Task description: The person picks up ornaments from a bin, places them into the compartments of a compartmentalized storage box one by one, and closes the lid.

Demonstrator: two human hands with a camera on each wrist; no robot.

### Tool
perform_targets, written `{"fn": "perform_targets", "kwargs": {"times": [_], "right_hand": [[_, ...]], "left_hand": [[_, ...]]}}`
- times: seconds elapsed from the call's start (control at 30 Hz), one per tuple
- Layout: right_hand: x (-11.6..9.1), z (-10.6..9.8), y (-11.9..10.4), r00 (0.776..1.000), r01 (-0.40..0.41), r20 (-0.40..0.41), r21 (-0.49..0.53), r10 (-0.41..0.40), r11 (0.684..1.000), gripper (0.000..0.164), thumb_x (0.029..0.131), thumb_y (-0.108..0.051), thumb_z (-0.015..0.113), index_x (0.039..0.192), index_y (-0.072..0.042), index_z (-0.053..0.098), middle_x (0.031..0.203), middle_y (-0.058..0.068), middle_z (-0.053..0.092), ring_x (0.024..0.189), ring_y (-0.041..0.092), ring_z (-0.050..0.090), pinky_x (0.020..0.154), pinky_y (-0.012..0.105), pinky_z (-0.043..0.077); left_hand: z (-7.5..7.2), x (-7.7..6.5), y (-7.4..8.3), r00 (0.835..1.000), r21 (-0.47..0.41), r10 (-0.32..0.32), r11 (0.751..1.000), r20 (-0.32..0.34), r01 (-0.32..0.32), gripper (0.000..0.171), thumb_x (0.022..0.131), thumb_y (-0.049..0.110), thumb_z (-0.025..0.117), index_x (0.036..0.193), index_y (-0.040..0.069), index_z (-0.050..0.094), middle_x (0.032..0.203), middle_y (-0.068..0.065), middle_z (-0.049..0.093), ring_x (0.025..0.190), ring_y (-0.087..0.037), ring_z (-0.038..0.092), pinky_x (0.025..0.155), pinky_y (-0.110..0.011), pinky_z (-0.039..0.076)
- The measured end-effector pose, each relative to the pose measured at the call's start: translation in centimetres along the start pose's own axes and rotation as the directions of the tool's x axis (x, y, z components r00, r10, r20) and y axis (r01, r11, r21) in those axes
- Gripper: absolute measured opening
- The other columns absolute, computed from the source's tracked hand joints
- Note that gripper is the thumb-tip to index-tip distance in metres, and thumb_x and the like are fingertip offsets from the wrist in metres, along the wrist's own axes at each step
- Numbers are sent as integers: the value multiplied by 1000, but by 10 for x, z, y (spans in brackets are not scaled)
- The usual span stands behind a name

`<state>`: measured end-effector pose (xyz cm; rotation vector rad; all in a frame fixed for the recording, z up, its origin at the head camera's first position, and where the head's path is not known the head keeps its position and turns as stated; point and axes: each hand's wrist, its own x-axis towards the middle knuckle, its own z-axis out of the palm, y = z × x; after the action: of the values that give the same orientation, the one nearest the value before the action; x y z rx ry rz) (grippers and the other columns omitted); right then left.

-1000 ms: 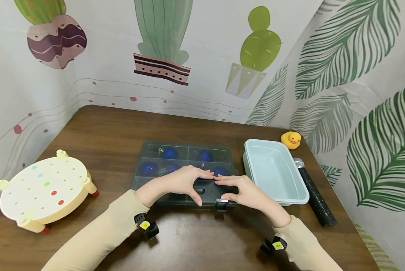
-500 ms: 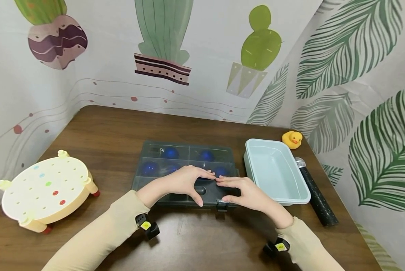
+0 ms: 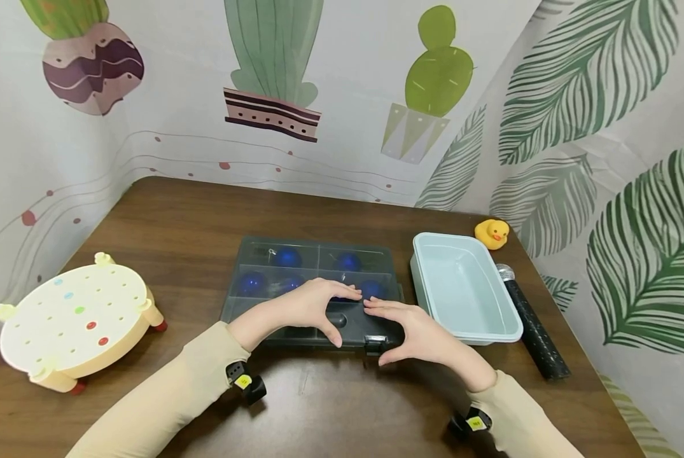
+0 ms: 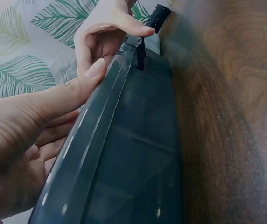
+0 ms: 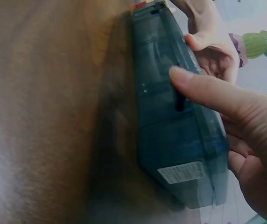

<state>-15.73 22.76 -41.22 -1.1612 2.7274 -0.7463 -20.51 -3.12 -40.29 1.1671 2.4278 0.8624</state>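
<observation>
A dark see-through plastic compartment case (image 3: 269,248) lies flat with its lid down; several blue balls (image 3: 288,257) show through the lid. My left hand (image 3: 304,305) rests on the front part of the lid, fingers loosely stretched, thumb toward the front edge. On the case's front right corner lies my right hand (image 3: 413,327), its fingers on the lid. Its thumb (image 5: 203,88) is at the black latch (image 3: 376,344) on the front side. In the left wrist view the latch (image 4: 141,55) sticks out from the front wall below the right thumb.
Close to the case's right side stands a pale blue plastic tub (image 3: 467,292). Beyond it are a black microphone (image 3: 533,324) and a yellow rubber duck (image 3: 492,234). A round cream pegboard-like toy (image 3: 75,318) with short legs sits at the left. A patterned cloth hangs behind the table.
My right thumb has moved down from above the latch to in front of it, and the right hand has spread wider. The left hand and the case stay in place.
</observation>
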Motion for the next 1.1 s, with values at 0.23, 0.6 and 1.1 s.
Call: {"fn": "perform_targets", "kwargs": {"times": [0.23, 0.6, 1.1], "right_hand": [[3, 0, -1, 999, 18, -46, -8, -18, 1000, 70, 67, -25, 88, 130, -8, 63, 138, 7, 59, 128, 27, 55, 100, 45, 50], [6, -4, -2, 1000, -6, -21, -3, 6, 1000, 60, 72, -26, 84, 126, -8, 67, 134, 7, 62, 125, 26, 57, 99, 45, 51], [7, -4, -2, 999, -32, -10, 6, 32, 999, 55, 72, -25, 83, 123, -8, 69, 132, 6, 63, 123, 25, 59, 98, 45, 51]], "left_hand": [[-1, -1, -2, 1000, -2, -3, 1000, -1, 3, 88, 63, 38, 91, 139, 13, 56, 147, -6, 50, 141, -27, 40, 114, -48, 35], [0, 0, -2, 1000, -1, 0, 1000, 3, 0, 87, 63, 39, 91, 138, 13, 57, 147, -6, 50, 140, -27, 41, 114, -49, 35], [0, -1, -1, 1000, -14, 14, 1000, -2, -14, 86, 63, 38, 91, 138, 11, 57, 146, -7, 51, 139, -27, 42, 114, -49, 35]]}}
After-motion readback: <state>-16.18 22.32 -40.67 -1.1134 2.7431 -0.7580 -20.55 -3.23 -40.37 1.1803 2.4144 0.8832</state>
